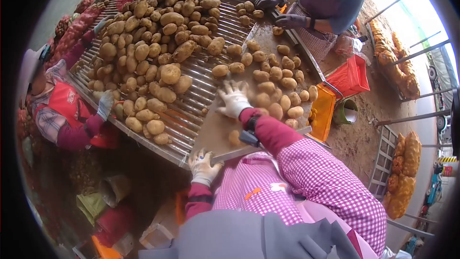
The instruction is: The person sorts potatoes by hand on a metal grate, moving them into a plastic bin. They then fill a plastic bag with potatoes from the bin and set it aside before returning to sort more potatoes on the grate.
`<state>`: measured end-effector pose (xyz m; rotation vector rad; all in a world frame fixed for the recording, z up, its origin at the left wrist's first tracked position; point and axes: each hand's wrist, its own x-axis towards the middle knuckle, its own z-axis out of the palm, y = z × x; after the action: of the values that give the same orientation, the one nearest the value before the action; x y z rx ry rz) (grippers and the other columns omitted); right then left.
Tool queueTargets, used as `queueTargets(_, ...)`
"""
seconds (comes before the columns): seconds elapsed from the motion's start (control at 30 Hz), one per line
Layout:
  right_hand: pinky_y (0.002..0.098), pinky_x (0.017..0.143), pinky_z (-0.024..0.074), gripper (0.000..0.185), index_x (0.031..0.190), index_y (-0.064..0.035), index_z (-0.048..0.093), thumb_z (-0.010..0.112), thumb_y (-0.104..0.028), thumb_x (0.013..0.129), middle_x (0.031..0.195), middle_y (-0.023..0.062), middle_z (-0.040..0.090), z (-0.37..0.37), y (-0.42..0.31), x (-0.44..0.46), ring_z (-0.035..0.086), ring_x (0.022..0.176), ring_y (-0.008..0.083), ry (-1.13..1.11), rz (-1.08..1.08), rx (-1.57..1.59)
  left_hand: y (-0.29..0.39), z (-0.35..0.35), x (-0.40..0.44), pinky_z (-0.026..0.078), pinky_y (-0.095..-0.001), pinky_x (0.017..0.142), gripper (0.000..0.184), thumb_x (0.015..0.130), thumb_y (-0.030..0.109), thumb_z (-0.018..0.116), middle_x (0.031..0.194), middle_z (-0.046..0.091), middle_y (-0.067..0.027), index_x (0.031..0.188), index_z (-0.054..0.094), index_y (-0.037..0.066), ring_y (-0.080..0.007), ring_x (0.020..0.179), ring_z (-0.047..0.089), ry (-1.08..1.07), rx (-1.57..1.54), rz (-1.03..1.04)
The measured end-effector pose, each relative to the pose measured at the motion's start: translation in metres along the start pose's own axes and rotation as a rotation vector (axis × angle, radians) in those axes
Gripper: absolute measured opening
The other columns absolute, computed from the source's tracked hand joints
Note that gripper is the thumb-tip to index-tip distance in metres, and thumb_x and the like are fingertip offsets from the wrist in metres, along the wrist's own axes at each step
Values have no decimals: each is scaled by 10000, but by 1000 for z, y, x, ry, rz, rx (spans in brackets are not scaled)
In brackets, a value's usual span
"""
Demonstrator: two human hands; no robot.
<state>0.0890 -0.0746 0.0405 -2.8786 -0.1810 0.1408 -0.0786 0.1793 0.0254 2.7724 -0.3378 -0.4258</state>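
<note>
My right hand (235, 100), in a pale work glove, reaches over the smooth metal plate (210, 132) of a sorting table. Its fingers are spread and slightly blurred, with no potato in them. Just right of it lies a loose group of potatoes (276, 73); a few close to my forearm are smeared by motion. My left hand (203, 167), gloved too, rests with its fingers laid out on the near edge of the table, holding nothing. A large heap of potatoes (143, 43) covers the slatted part (203, 74) beyond my hands.
At left, a co-worker's gloved hand (105, 104) is by the heap. Across the table another person's dark-gloved hand (291, 21) is near the edge. An orange crate (322, 115), a red crate (352, 77) and a green bucket (346, 111) stand at right.
</note>
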Motion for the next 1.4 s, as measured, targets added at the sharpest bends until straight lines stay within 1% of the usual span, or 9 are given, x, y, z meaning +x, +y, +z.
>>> queueTargets(0.2, 601, 1224, 258, 604, 1320, -101, 662, 765, -449, 837, 1555, 206, 473, 21, 6, -85, 386, 1480, 398, 127, -79, 51, -1, -1, -1, 202, -560, 1235, 651, 749, 545, 807, 1501, 555, -125, 1276, 729, 169, -331, 1452, 419, -60, -55, 14)
queueTargets(0.33, 616, 1231, 250, 530, 1307, -74, 666, 679, -439, 923, 1461, 137, 583, 23, -18, -126, 453, 1451, 328, 25, -572, 107, 1, -3, -2, 226, -552, 1226, 641, 743, 545, 810, 1477, 576, -118, 1255, 738, 165, -325, 1420, 449, -30, -33, 46)
queueTargets(0.53, 599, 1228, 276, 499, 1315, -113, 659, 736, -353, 884, 1468, 111, 565, 7, 41, -109, 449, 1455, 312, 34, -559, 79, 3, -5, 2, 250, -534, 1217, 610, 747, 534, 809, 1449, 596, -111, 1227, 748, 163, -312, 1410, 462, -54, -35, 15)
queueTargets(0.73, 567, 1187, 327, 638, 1460, -106, 544, 733, -307, 885, 1577, 158, 468, -27, 129, -122, 413, 1481, 337, 239, -33, -16, 4, -7, 4, 249, -519, 1223, 603, 735, 522, 828, 1463, 585, -110, 1217, 751, 167, -299, 1422, 453, -108, -50, -54)
queueTargets(0.93, 534, 1257, 245, 811, 1573, -50, 398, 718, -389, 910, 1630, 187, 397, -52, 190, -170, 308, 1553, 344, -53, -79, 9, 6, 2, 10, 249, -542, 1218, 653, 670, 515, 885, 1452, 591, -73, 1222, 733, 200, -306, 1402, 469, -120, 22, -117)
queueTargets(1.13, 520, 1035, 450, 479, 1272, -74, 669, 721, -364, 893, 1297, 120, 663, -54, 231, -174, 583, 1261, 334, -63, -152, 44, 2, 11, 13, 269, -528, 1218, 700, 621, 544, 896, 1452, 595, -58, 1223, 723, 232, -286, 1382, 501, -120, 81, -165)
queueTargets(1.2, 512, 1014, 452, 434, 1243, -94, 673, 715, -357, 901, 1284, 104, 659, -61, 249, -133, 594, 1210, 341, 194, -97, 18, 5, 9, 15, 296, -478, 1214, 715, 602, 541, 884, 1433, 603, -42, 1221, 723, 221, -289, 1370, 506, -127, 95, -186)
queueTargets(1.3, 513, 1104, 390, 665, 1456, -98, 550, 688, -475, 925, 1578, 205, 461, -56, 278, -57, 459, 1427, 380, 398, 274, 46, 16, 1, 18, 317, -438, 1210, 722, 575, 535, 864, 1390, 614, -25, 1206, 728, 210, -287, 1367, 499, -135, 75, -233)
queueTargets(1.4, 550, 1257, 209, 840, 1569, -88, 437, 681, -544, 908, 1683, 213, 296, -41, 269, -24, 222, 1582, 357, 257, 425, -15, 14, 2, 18, 317, -443, 1213, 729, 569, 542, 864, 1380, 614, -26, 1206, 729, 215, -284, 1380, 482, -113, 118, -236)
